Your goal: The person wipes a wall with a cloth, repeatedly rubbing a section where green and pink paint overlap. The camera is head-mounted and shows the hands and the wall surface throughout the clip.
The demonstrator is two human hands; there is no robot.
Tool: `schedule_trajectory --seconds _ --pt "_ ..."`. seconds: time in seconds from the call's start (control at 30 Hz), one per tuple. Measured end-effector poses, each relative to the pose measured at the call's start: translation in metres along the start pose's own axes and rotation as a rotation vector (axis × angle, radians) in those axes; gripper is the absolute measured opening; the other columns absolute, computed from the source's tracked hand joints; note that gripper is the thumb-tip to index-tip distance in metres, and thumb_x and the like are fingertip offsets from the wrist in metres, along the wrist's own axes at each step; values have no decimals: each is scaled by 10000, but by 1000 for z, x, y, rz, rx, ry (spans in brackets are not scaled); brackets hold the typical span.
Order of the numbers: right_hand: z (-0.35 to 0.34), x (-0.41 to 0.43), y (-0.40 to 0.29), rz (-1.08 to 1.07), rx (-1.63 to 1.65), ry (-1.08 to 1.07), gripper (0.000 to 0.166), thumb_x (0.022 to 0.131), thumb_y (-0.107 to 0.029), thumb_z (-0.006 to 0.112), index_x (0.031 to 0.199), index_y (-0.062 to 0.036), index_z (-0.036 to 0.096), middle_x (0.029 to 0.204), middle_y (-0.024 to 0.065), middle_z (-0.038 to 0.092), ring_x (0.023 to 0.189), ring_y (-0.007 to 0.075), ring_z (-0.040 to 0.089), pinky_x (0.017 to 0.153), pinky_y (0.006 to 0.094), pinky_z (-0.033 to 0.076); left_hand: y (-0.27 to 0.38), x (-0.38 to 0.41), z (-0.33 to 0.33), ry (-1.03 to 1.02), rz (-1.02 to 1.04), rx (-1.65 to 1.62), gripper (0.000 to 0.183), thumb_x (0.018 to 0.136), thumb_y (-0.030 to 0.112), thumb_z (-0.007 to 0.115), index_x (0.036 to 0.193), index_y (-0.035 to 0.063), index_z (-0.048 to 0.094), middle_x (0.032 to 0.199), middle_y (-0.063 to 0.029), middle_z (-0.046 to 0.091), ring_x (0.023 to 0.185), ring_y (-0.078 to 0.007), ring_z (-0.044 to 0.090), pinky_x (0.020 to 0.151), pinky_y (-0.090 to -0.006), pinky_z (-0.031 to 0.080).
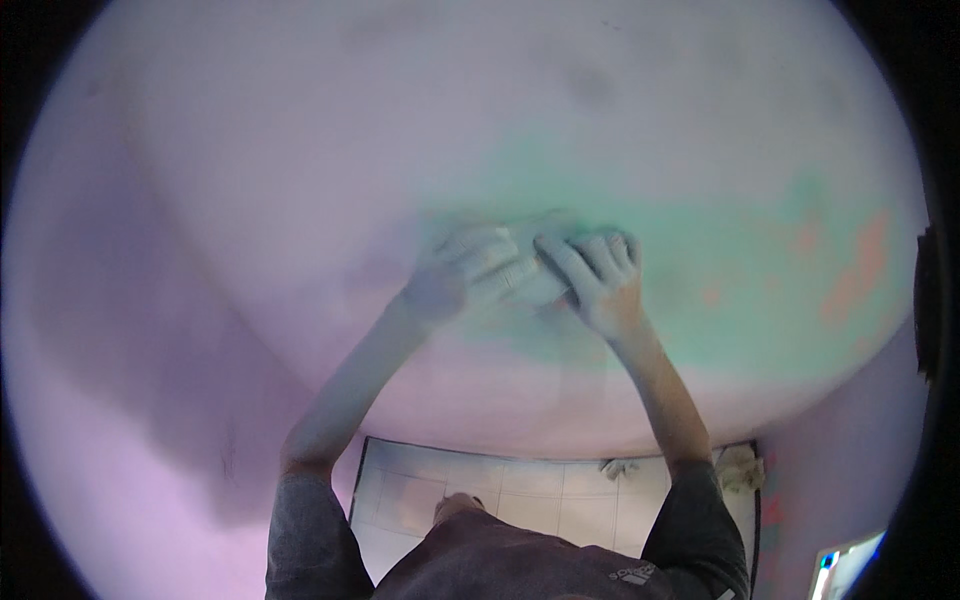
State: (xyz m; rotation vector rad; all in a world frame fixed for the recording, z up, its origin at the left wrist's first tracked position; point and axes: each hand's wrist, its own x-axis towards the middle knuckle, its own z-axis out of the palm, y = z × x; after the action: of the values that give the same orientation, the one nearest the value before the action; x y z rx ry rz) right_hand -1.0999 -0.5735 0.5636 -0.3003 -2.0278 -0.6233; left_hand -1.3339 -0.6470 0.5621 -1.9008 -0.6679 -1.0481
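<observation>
Both of my hands are up against a painted wall [247,187], pale lilac with a worn green patch [697,315] that shows red-orange spots. My left hand [457,266] is blurred and coated in pale dust. It rests on a pale, flat piece [536,285] pressed to the wall, whose material I cannot make out. From the other side, my right hand [604,274], also dusty, has its fingers bent over the edge of the same piece. The hands are close together, over the left part of the green patch.
Below lies a pale tiled floor [529,499] with a dark border. A crumpled light item [619,469] sits at the wall's foot, and a pale bundle [741,471] in the corner. Side walls rise left and right. A dark object [928,307] hangs at the far right.
</observation>
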Motion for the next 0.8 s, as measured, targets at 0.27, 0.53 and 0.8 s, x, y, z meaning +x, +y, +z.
schedule_trajectory --seconds 0.27,0.53,0.8 --pt "15 15 -21 147 -219 114 617 764 -180 764 1371 -254 684 1091 -15 643 940 239 557 897 406 415 -37 7 20 14 -6 -121 352 774 195 786 1124 232 783 1171 0 687 1138 -238 645 974 -437 514" --pt "34 36 17 367 -645 356 565 795 -232 653 1357 -279 683 1409 -8 628 1235 238 597 988 427 457 -76 -60 -47 -127 -355 283 432 994 339 619 1397 186 649 1553 -131 482 1457 -419 385 1193 -603 261" --pt "31 14 17 306 -735 261 523 830 -130 656 1353 -138 663 1403 60 638 1273 301 613 1053 433 517 -87 -103 -47 -124 -216 364 442 1055 453 474 1412 255 645 1588 -91 465 1499 -420 331 1254 -560 80"
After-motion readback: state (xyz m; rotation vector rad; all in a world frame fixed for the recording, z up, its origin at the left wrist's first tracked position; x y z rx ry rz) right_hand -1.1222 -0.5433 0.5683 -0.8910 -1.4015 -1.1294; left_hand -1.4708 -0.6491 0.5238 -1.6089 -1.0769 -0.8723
